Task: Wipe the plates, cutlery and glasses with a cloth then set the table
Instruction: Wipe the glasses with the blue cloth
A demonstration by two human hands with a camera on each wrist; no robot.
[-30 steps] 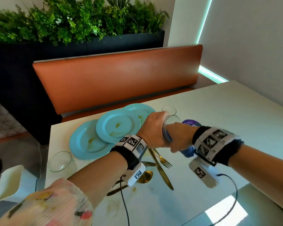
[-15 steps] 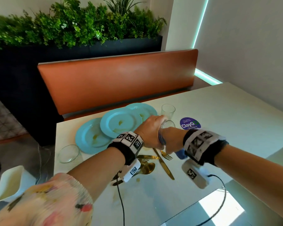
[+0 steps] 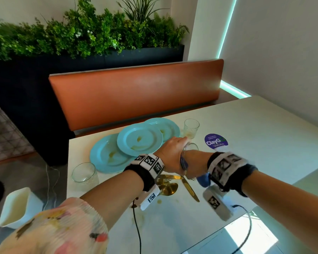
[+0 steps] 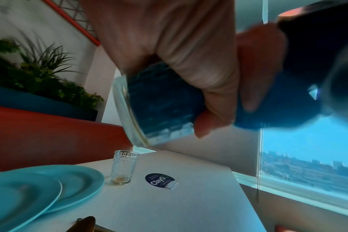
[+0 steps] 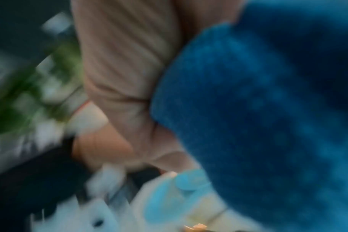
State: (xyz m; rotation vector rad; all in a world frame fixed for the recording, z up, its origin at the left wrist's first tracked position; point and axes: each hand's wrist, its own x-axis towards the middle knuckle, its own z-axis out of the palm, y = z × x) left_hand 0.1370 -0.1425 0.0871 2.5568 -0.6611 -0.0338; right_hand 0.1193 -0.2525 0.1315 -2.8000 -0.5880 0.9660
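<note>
My left hand (image 3: 173, 155) grips a clear glass (image 4: 149, 106) tilted on its side above the table. A blue cloth (image 4: 268, 106) is stuffed inside the glass, and my right hand (image 3: 193, 164) holds that cloth (image 5: 258, 109). Three light blue plates (image 3: 140, 140) with yellow stains overlap at the table's far left. One glass (image 3: 191, 128) stands beyond my hands and a wider glass (image 3: 84, 174) stands near the left edge. Gold cutlery (image 3: 189, 189) lies under my wrists: a knife, forks and a spoon.
A round purple sticker (image 3: 216, 141) is stuck on the white table (image 3: 264, 134). An orange bench (image 3: 136, 94) runs behind the table, with plants above it. A white jug (image 3: 17, 208) stands off the table's left edge. Cables trail from both wrists.
Both hands have stayed together on the glass and cloth over the cutlery. The head view has shifted, so the table items sit further right and lower.
</note>
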